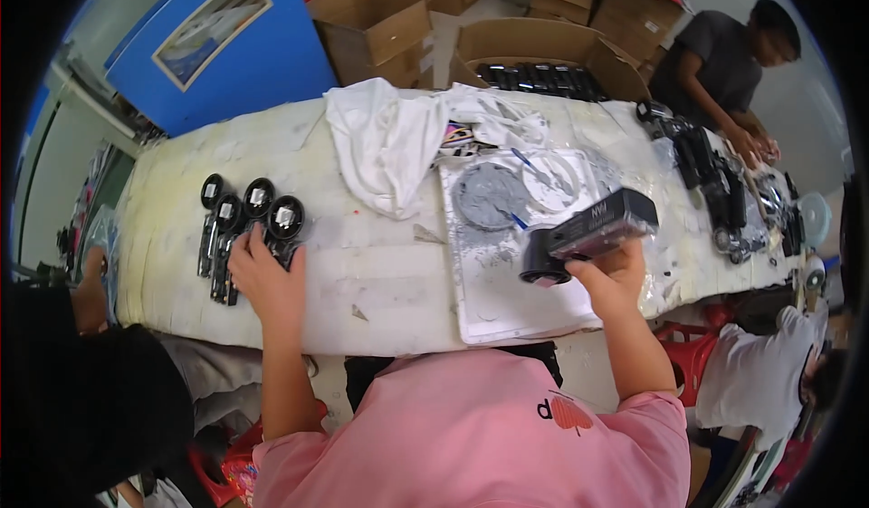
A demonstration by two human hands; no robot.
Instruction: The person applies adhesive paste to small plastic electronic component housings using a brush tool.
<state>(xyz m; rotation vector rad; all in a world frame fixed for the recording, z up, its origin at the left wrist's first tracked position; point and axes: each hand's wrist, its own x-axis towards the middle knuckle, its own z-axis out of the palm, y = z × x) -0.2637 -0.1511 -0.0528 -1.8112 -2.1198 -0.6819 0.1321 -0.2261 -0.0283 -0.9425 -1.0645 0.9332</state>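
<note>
At the left of the table, several black handheld fans (228, 211) with round heads lie side by side. My left hand (264, 273) is on the handle of the rightmost fan (287, 216), fingers and thumb around it; part of the handle is hidden under the hand. My right hand (612, 277) is raised over the right side of a white tray (480, 327), closed on a black handheld fan (593, 227) in a box-like package with a clear shiny part. Its round end points left. On the tray sits a round lid (491, 196) smeared with grey paste.
White cloths (385, 146) lie at the table's far middle. A blue tool (520, 221) rests by the lid. Black items (715, 177) crowd the right end, where a co-worker (720, 73) handles something. Cardboard boxes (371, 33) stand behind, one holding black goods.
</note>
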